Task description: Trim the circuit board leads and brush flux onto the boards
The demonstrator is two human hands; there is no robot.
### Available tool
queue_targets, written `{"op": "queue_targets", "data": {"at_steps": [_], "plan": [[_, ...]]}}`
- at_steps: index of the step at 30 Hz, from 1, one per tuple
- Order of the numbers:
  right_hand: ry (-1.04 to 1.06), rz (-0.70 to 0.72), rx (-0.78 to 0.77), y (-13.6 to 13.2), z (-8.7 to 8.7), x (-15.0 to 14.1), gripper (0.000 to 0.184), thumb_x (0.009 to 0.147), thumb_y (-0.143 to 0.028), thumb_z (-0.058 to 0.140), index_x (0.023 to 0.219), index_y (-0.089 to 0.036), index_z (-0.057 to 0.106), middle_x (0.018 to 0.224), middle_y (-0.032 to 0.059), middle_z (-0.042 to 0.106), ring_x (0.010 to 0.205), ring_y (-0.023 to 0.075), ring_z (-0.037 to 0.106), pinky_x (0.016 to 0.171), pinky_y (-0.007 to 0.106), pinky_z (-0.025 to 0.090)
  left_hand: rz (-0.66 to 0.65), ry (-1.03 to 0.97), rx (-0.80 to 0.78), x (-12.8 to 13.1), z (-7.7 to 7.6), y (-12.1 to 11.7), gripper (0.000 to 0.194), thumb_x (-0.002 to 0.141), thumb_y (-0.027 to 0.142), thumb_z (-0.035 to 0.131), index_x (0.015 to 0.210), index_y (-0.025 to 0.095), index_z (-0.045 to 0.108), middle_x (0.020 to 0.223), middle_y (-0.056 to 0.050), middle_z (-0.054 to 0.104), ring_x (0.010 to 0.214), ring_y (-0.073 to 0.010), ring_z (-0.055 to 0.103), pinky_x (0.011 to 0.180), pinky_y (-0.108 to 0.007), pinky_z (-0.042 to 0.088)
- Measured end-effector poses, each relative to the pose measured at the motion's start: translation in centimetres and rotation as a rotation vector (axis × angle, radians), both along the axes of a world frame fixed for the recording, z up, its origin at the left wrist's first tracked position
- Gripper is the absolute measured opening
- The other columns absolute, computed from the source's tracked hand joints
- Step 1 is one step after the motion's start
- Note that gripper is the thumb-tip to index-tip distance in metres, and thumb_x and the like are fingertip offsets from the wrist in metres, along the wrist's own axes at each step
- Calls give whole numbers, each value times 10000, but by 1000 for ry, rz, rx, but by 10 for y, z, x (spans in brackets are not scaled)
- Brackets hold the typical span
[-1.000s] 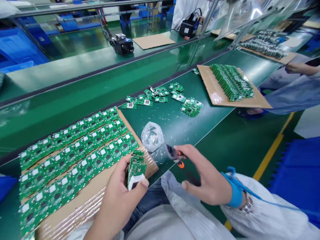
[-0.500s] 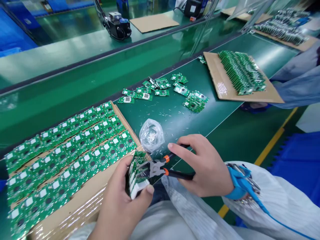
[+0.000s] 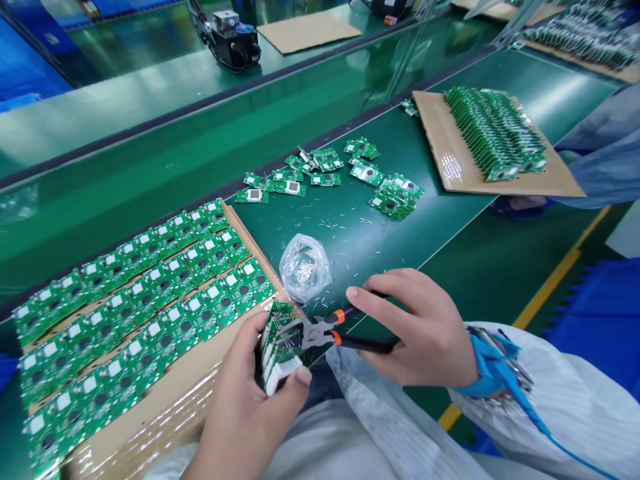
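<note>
My left hand grips a small stack of green circuit boards, tilted on edge, with thin metal leads sticking out of them. In my right hand is a pair of diagonal cutters with black handles and orange bands. Its jaws reach in among the leads of the boards; whether they close on a lead cannot be made out. Just beyond the boards, a clear plastic bag stands with its mouth up and holds clipped metal bits. More clippings lie scattered on the green bench around it.
Rows of circuit boards cover a cardboard sheet on the left. Loose boards lie farther back. Upright boards stand on a tilted cardboard at right, near another person's sleeve. A blue cord trails from my right wrist.
The view has shifted slightly. My right hand and the cutters have moved a little to the right; the jaws are still among the leads. My left hand keeps its hold on the boards.
</note>
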State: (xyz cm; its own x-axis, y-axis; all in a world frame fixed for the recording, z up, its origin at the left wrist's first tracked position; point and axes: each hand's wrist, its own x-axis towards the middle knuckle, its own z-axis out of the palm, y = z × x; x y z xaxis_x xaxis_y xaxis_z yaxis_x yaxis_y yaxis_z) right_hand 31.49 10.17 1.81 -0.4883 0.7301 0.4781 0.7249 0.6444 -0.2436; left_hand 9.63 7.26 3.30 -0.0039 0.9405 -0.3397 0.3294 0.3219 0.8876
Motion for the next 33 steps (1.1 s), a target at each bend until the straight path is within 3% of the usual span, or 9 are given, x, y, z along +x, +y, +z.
{"op": "queue_targets", "data": {"at_steps": [6,12,18,25,30,33], "plan": [[10,10,-2,-2,-4,3,467,717,-256,611,1166,-186,499,877,88,604,713,194,516,619,340,442,-17,-5,-26,1,-3,1,380,697,281,628,1066,223,555,964,-23,676,810,-193,658,669,-274,554],[17,18,-38,-2,-4,2,399,738,-221,587,1133,-186,542,811,63,638,599,150,516,536,289,424,9,44,-101,4,-1,2,442,696,322,622,1113,198,541,1042,-54,674,916,-230,648,730,-308,543],[40,5,-155,-5,-8,1,418,725,-202,569,1141,-165,558,839,67,672,652,169,599,539,293,453,-35,59,-162,6,0,9,403,720,351,602,1094,206,571,1013,-42,676,901,-234,634,726,-319,524],[-20,-29,-328,-6,-2,8,453,726,-258,570,1168,-162,553,877,72,656,666,166,610,534,282,472,-64,-98,-263,3,-12,8,460,754,359,603,1181,197,544,950,-26,689,816,-212,639,739,-320,508],[5,-68,-199,-3,3,18,481,755,-293,587,1208,-154,498,974,134,609,808,226,588,635,361,507,-59,-177,-196,2,-8,2,499,729,414,657,1177,228,541,1014,-30,683,887,-211,644,763,-293,519],[-52,-46,-117,-5,5,21,480,755,-299,589,1204,-160,489,967,141,582,805,254,557,639,410,482,68,-171,-189,7,2,-4,642,644,585,700,1146,221,537,1036,-47,679,898,-219,649,777,-288,523]]}}
